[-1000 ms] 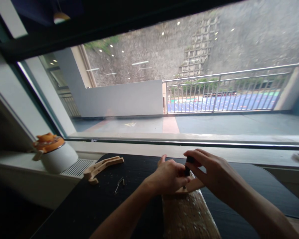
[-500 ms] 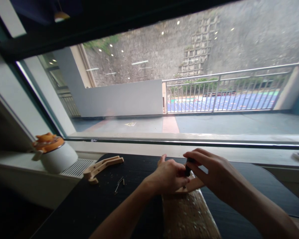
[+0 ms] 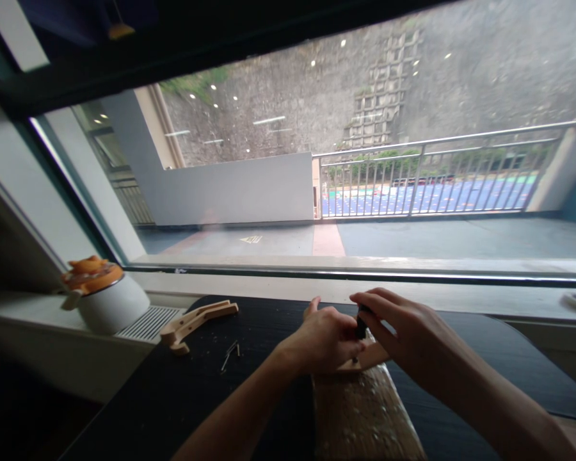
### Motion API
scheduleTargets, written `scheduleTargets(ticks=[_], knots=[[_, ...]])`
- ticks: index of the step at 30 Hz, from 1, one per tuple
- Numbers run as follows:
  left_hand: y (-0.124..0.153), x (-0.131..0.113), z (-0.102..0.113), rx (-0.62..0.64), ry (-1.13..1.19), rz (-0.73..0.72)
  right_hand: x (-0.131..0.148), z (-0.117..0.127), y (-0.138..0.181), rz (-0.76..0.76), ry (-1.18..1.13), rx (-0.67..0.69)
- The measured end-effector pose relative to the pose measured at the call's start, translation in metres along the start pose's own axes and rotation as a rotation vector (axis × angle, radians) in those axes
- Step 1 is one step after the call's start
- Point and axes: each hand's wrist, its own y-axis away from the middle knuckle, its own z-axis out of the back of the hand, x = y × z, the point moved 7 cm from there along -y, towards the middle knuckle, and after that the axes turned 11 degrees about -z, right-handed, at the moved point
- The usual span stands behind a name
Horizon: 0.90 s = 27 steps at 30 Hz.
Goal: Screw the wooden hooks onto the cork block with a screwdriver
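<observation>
My right hand (image 3: 400, 320) pinches the top of a short, upright black tool handle (image 3: 361, 326); its lower end is hidden, so I cannot tell the kind of tool. Beside it my left hand (image 3: 324, 339) is closed on a curved light-wood piece (image 3: 374, 356), with its thumb side close to the handle. A small dark hole or screw shows in this piece near my fingertips. Underneath lies a rough, wrapped wooden board (image 3: 365, 416), its shiny covering speckled. To the left, a similar curved wooden piece (image 3: 196, 323) with holes rests on the black table (image 3: 139, 410).
A few small metal hex keys or pins (image 3: 230, 355) lie left of my left forearm. On the sill stands a white pot with an orange animal-shaped lid (image 3: 105, 294), beside a vent grille (image 3: 148, 320). A large window (image 3: 288, 272) runs behind the table.
My right hand has turned slightly around the top of the black handle, its fingertips shifting a little left. The left hand and the wooden pieces look unmoved.
</observation>
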Motion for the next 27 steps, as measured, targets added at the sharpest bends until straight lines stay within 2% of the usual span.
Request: scheduleTargets(ticks=[9,16,23,27], knots=[[0.0005,0.0005,-0.0026,0.004,0.036,-0.018,-0.0064,-0.0002,0.0002,-0.085,0.056,-0.027],[0.0008,0.0002,-0.0016,0.020,0.011,-0.007,-0.0030,-0.0014,0.0016,-0.040,0.018,0.026],[-0.0005,0.0015,-0.0032,0.008,0.040,-0.021,-0.0035,-0.0004,-0.0010,-0.062,0.094,0.006],[0.0000,0.0001,-0.0023,0.020,0.033,-0.020,-0.0031,0.0022,0.0002,-0.055,0.062,-0.027]])
